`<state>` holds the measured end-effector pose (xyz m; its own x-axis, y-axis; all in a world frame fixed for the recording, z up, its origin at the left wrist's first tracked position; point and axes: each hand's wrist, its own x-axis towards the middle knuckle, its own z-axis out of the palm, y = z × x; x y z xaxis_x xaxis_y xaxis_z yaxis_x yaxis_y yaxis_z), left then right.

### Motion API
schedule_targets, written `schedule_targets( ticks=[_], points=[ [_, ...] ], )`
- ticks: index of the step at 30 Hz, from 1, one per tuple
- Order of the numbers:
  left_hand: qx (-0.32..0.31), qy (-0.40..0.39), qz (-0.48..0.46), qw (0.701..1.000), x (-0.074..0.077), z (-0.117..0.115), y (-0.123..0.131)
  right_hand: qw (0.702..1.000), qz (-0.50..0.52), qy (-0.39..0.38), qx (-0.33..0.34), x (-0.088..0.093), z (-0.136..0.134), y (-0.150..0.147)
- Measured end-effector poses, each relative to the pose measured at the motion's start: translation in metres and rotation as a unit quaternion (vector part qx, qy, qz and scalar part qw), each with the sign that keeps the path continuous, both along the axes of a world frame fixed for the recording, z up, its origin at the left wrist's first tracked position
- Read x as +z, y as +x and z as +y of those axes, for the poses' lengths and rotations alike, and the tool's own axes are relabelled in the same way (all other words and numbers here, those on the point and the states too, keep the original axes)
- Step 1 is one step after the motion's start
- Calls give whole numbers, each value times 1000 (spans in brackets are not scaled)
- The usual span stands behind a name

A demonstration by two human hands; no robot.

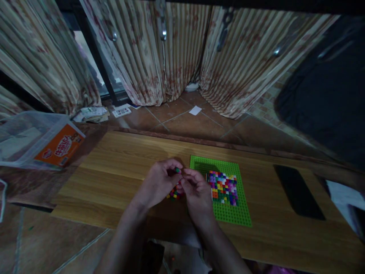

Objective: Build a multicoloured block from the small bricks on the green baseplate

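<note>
My left hand (pixel 158 182) is closed, with a small dark green toy brick (pixel 177 170) between its thumb and fingers. Its fingertips meet those of my right hand (pixel 201 194), which is pinched; whatever it grips is too small to make out. Below the fingertips lies a pile of loose coloured bricks (pixel 173 193), partly hidden by my hands. To the right a bright green studded baseplate (pixel 230 217) rests on the table, partly behind my right hand. A block of multicoloured bricks (pixel 224 186) is built on its middle.
The wooden table (pixel 114 171) spans the view. A black flat slab (pixel 298 192) and white papers (pixel 343 194) are at the right. A clear plastic box (pixel 25 129) with an orange label stands at the left. Striped curtains (pixel 142 49) hang beyond the table.
</note>
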<state>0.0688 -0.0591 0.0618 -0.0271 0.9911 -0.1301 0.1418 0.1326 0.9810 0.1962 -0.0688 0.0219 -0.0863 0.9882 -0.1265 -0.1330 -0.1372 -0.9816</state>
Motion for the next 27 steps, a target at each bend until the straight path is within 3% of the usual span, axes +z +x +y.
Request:
schedule_targets(
  ticks=[12,18,22,27],
  points=[
    [9,39,92,995,-3,1,2,999,-3,-24,-39,0,1,-3],
    [26,11,45,999,-1,3,1,998,20,-44,-33,2,2,-2],
    [46,-21,-1,999,1,4,-1,1000,2,-19,-15,3,2,0],
    [-11,-20,14,1000,0,3,-3,998,-49,42,9,0,2,3]
  ],
)
